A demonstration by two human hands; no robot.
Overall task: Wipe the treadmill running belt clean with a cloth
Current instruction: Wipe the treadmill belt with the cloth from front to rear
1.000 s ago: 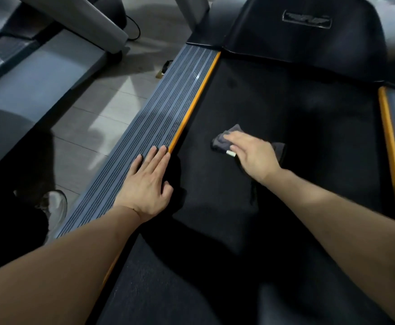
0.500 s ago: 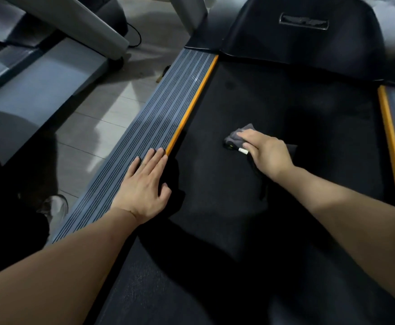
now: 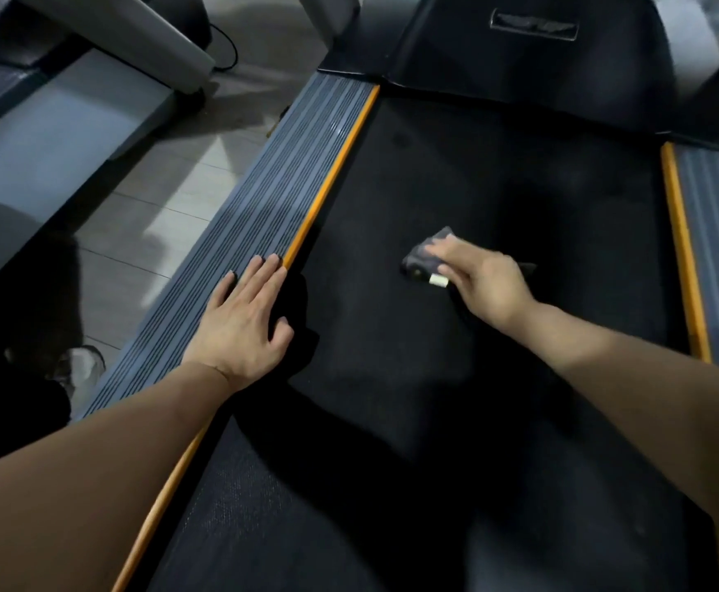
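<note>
A second machine (image 3: 63, 117) is standing far left on the tiled floor (image 3: 144, 215), a cable (image 3: 227, 49) trailing behind; a shoe (image 3: 82, 369) is showing near left.

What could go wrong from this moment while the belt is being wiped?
The left hand rests flat across the orange strip beside the running belt; if the belt shifted, fingers might get nipped there. The cloth under the right hand is small and bunched, so strokes may miss patches.
</note>
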